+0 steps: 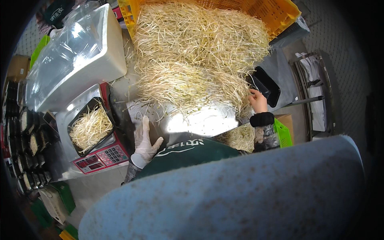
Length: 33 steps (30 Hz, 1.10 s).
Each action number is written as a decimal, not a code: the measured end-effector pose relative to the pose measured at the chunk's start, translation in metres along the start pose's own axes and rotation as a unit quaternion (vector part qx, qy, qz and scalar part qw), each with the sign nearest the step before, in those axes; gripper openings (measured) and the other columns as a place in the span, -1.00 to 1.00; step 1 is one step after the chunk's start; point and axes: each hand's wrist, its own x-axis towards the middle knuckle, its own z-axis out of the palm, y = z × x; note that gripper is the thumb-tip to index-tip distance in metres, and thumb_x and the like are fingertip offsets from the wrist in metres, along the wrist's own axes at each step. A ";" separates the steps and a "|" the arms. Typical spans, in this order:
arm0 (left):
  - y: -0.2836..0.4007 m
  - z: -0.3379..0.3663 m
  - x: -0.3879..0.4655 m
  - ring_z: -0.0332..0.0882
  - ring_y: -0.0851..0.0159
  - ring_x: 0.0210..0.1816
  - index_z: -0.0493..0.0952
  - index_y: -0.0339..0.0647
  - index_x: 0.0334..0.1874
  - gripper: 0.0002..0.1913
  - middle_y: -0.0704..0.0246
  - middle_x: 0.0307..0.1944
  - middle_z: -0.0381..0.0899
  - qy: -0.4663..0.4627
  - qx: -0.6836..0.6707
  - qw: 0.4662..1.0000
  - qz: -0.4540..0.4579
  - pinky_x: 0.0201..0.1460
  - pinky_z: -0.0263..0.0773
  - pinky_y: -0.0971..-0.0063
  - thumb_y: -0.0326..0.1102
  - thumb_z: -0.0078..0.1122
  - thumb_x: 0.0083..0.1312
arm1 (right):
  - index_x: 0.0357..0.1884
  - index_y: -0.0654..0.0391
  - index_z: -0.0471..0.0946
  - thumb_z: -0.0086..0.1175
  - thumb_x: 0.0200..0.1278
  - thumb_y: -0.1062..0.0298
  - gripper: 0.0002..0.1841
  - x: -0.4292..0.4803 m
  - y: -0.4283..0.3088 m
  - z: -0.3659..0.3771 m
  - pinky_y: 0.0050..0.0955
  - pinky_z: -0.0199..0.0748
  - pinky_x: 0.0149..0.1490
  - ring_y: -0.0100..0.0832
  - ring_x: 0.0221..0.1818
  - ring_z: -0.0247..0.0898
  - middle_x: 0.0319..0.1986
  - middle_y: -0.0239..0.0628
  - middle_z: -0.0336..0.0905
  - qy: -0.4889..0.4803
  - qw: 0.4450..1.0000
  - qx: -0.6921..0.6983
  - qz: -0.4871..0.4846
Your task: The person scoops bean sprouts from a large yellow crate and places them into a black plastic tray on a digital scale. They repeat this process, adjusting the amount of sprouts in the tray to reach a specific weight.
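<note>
A large heap of bean sprouts (198, 45) spills from a tipped orange plastic crate (270, 18) onto the metal table. My left hand (145, 141), in a pale glove, is at the table's near edge with fingers apart and nothing in it. At the right side of the heap, my right hand (257, 100) is bare, its fingers bent at some sprouts; whether it grips them is unclear. Beside it lies a black plastic tray (268, 87). On the left, a black tray of sprouts (91, 127) rests on a red digital scale (112, 156).
A white foam box (115, 57) with clear plastic film stands at back left. Stacked black trays (30, 144) are at far left. Below the table's right part are more sprouts (240, 136) and a green basket (282, 132). A person's gloved hand and dark garment show at top left.
</note>
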 end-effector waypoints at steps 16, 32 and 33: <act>0.010 0.016 0.027 0.19 -0.04 0.19 0.06 -0.33 0.33 -0.19 0.03 0.22 0.20 0.000 -0.009 0.997 0.076 0.27 0.12 0.22 -0.31 0.26 0.03 | -0.23 0.28 0.53 0.14 0.12 0.53 -0.85 -0.055 -0.047 -0.113 -0.63 0.36 -0.16 -0.59 -0.31 0.41 -0.31 -0.38 0.54 0.044 0.933 0.353 -0.056; -0.001 0.014 0.021 0.22 -0.05 0.16 0.08 -0.31 0.32 -0.22 0.02 0.14 0.25 0.035 -0.049 0.997 0.046 0.25 0.15 0.28 -0.39 0.22 0.02 | -0.15 0.17 0.51 0.16 0.06 0.35 -0.72 0.005 -0.166 0.072 -0.28 0.40 -0.06 -0.09 -0.12 0.41 -0.20 -0.11 0.51 -0.011 0.943 0.051 -0.328; -0.001 0.015 0.017 0.23 -0.07 0.15 0.08 -0.31 0.32 -0.22 0.02 0.13 0.26 0.057 -0.031 0.996 0.053 0.25 0.16 0.27 -0.37 0.23 0.02 | -0.12 0.20 0.50 0.19 0.04 0.29 -0.66 0.011 -0.196 0.084 -0.29 0.39 -0.01 -0.09 -0.09 0.41 -0.18 -0.12 0.52 -0.001 0.928 0.013 -0.371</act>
